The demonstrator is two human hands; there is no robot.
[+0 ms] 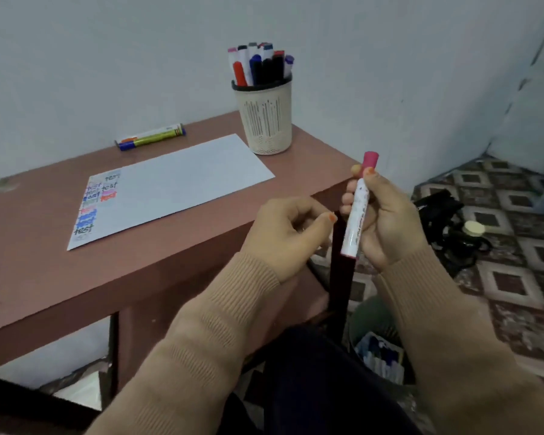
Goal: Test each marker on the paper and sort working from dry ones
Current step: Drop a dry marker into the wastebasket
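Right hand (387,221) has one marker (355,215) clasped, fingers wrapped round the white barrel and the thumb up near the pink cap (370,158). The cap is on, and the marker stands nearly upright in the air off the table's (44,277) right front corner. There's print down the barrel, too blurred to read. Left hand (286,230) hangs just beside it with fingers curled in, nothing in it that I can see, and the thumb tip is close to the barrel but not touching.

On the table there's one sheet of paper (182,180), and at its near-left corner the word "test" is written over and over in several colours. I make out about six, plus some scribbled blocks. At the back right stands one mesh cup (266,120) crammed with markers (258,64), roughly ten, caps up, too crowded for an exact count. Against the wall lie two loose markers (151,137), side by side. On the floor by the right sleeve is one bin (363,318) with white and blue pieces inside, uncountable.
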